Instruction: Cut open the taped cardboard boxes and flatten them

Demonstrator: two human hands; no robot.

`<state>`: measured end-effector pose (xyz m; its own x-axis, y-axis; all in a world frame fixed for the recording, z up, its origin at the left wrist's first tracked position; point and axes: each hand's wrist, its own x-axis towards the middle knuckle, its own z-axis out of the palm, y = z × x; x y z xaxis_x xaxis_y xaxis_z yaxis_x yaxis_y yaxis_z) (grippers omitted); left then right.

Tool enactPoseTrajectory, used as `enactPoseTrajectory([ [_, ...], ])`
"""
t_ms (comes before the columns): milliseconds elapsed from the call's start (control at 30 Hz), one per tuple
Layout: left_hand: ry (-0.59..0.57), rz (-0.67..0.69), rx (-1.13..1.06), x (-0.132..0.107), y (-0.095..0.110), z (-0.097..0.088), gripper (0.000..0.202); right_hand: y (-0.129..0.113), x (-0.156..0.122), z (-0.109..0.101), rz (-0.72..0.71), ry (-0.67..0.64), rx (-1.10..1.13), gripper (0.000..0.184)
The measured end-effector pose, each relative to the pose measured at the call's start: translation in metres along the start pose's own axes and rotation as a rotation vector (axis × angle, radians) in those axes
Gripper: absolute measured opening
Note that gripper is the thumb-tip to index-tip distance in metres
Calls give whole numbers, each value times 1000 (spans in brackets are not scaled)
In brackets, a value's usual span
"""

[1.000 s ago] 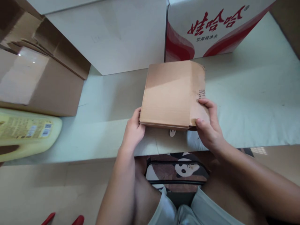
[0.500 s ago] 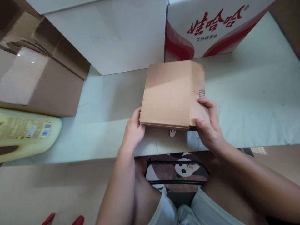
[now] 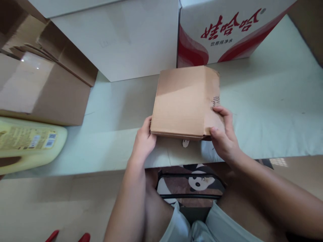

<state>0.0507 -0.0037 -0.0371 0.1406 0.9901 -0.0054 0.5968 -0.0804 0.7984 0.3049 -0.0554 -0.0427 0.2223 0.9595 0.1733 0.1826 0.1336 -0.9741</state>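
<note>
A brown cardboard box (image 3: 180,101) is in front of me over the pale green cloth. My left hand (image 3: 144,138) grips its lower left corner, with most of the fingers hidden behind the box. On the other side, my right hand (image 3: 225,136) is closed on the right side, thumb near the bottom corner and a finger resting on the side flap by some black print. Below the box's near edge, a small white tag (image 3: 185,143) pokes out. Beside the right hand a pale bluish item (image 3: 209,151) shows in part; its kind is unclear.
A large white box (image 3: 121,43) and a red-and-white water carton (image 3: 224,37) stand behind. Brown cartons (image 3: 65,90) and a yellow jug (image 3: 32,143) occupy the left. The pale green cloth (image 3: 272,111) covers the surface. Below its front edge is a panda-patterned thing (image 3: 194,183).
Almost nothing differs. Both hands keep hold of the cardboard box, and the view has shifted very slightly.
</note>
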Motion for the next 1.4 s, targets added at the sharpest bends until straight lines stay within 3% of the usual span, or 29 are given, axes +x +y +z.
enactPoseTrajectory([
  [1033,-8,-16,-9,0,3,-1,44,5,-1,0,-24,-12,21,60],
  [1400,-6,-12,2,-2,3,-1,43,-10,0,-1,38,-12,-1,66],
])
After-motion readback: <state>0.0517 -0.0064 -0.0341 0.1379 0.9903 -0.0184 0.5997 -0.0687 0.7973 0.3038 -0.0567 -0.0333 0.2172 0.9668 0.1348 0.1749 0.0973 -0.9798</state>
